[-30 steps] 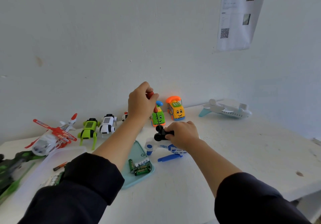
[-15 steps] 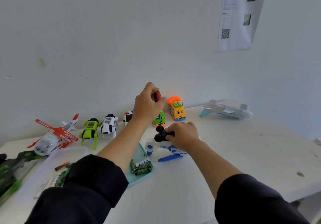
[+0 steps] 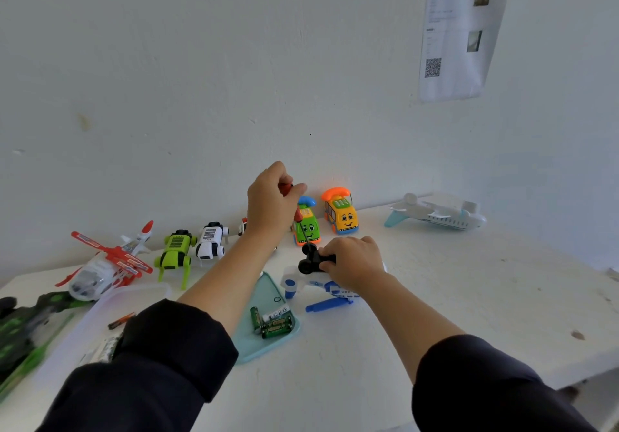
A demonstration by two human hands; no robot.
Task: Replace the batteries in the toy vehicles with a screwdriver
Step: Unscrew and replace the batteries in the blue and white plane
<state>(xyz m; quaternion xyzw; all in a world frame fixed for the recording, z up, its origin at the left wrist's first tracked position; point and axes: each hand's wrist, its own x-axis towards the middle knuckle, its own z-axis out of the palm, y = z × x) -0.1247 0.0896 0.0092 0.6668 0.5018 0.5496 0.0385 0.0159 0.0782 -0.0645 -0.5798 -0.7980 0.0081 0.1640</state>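
Note:
A white and blue toy helicopter [image 3: 315,289] lies upside down in the middle of the table, its black wheels [image 3: 310,259] pointing up. My right hand [image 3: 351,264] grips it by the wheels and body. My left hand [image 3: 269,203] is closed around a red-handled screwdriver [image 3: 299,215] held upright above the toy, its thin shaft pointing down towards the wheels. A light blue tray [image 3: 249,341] beside the toy holds several green batteries [image 3: 273,322].
Along the wall stand a green car [image 3: 306,227], a yellow car [image 3: 341,212], a white robot dog [image 3: 211,240], a green robot dog [image 3: 174,252] and a red and white helicopter [image 3: 107,264]. A white plane [image 3: 435,212] sits at the right. A clear tray [image 3: 100,317] lies left.
My left hand has twisted the screwdriver handle, with the fingers shifting around it. My right hand and the toy helicopter have stayed in place.

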